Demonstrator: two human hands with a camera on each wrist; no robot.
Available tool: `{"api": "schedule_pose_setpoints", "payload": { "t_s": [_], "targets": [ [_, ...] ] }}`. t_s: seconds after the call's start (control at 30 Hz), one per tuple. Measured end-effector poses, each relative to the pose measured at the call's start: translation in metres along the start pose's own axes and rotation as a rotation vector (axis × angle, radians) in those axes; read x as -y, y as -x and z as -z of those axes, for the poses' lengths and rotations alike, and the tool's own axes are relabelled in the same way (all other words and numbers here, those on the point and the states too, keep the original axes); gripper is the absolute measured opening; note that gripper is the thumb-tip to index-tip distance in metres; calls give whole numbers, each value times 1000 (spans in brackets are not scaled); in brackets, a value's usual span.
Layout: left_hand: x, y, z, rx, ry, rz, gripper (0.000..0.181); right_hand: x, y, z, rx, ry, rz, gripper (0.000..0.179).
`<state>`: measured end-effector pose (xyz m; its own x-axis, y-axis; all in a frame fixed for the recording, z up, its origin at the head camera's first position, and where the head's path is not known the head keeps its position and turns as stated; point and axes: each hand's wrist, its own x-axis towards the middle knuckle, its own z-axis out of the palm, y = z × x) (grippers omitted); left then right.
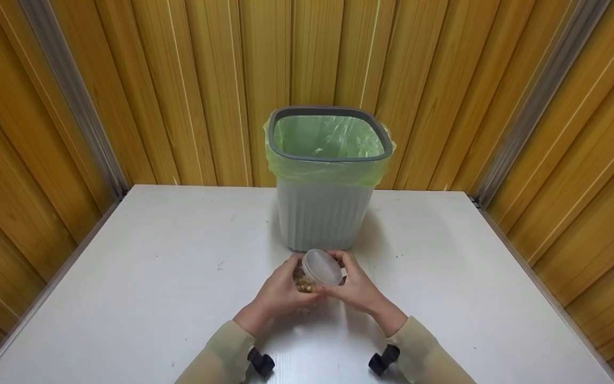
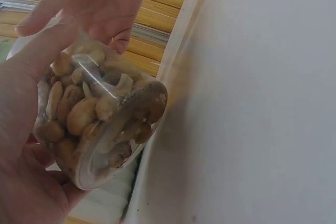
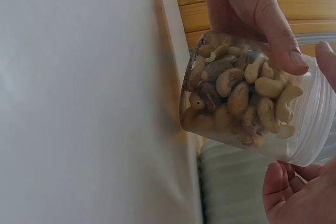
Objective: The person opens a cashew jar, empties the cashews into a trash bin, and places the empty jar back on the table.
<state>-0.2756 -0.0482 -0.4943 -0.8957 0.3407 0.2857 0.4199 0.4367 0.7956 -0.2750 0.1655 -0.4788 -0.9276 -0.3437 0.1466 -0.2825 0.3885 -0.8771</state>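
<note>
A clear plastic jar (image 3: 236, 90) holds cashews and other nuts, seen through its wall. Its translucent whitish lid (image 1: 323, 266) sits at the jar's upper end, tilted toward the head camera. My left hand (image 1: 280, 288) grips the jar's body, its thumb across the near side and the fingers round the far side in the left wrist view. Around the lid curl the thumb and fingers of my right hand (image 1: 355, 285). The jar's base points down and toward me, off the table as the left wrist view shows.
Just behind the hands stands a pale grey ribbed trash bin (image 1: 325, 213) with a dark rim and a green liner bag (image 1: 328, 173). Everything is over a white table (image 1: 179, 277). Wood-patterned panels (image 1: 205, 90) enclose its back and sides. Small specks dot the tabletop.
</note>
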Motion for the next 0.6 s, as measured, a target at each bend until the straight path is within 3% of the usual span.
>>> {"api": "schedule_pose_setpoints", "payload": {
  "t_s": [0.27, 0.6],
  "targets": [
    [1, 0, 0, 4, 14, -4, 80, -1, -1, -1, 0, 1, 12, 82],
    [3, 0, 0, 17, 13, 5, 83, -1, 2, 2, 58, 8, 77, 82]
  ]
}}
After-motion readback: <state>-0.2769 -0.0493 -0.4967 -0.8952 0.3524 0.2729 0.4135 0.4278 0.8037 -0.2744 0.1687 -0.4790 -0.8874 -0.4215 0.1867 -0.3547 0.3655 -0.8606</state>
